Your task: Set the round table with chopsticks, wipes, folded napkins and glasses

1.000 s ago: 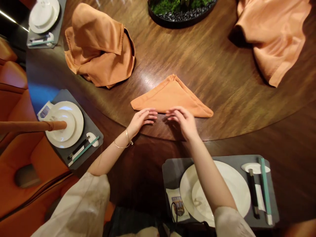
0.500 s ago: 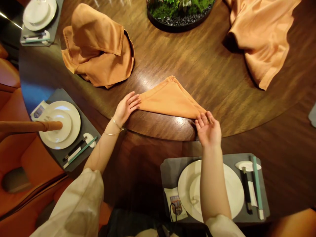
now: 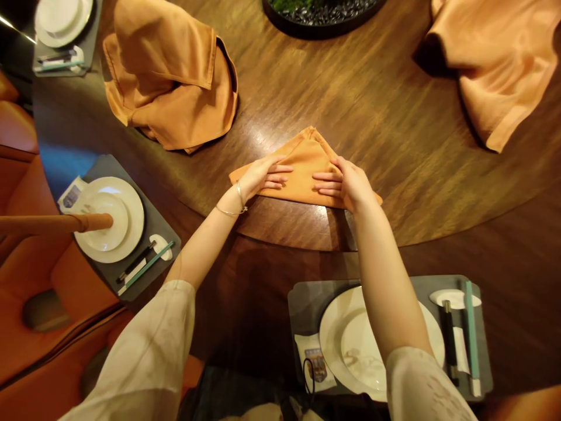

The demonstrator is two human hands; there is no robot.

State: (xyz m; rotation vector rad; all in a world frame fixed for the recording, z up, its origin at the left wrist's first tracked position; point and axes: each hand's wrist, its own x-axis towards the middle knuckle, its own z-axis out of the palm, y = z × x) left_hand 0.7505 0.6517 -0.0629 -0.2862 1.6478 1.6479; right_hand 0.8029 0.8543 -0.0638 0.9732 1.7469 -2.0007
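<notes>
An orange cloth napkin, folded into a triangle, lies flat near the front edge of the round wooden turntable, its peak pointing away from me. My left hand rests on the napkin's left half, fingers stretched toward the middle. On the right half lies my right hand, fingers extended inward, thumb up along the sloping edge. Neither hand grips the cloth. Both outer corners of the napkin stick out past my hands.
Crumpled orange cloths lie at the left and right. A black planter stands at the back. Below me a placemat bears a white plate and chopsticks. Another place setting lies left, beside orange chairs.
Both hands have moved inward from the napkin's two outer corners onto its face. The napkin keeps its triangular shape. My view has shifted slightly.
</notes>
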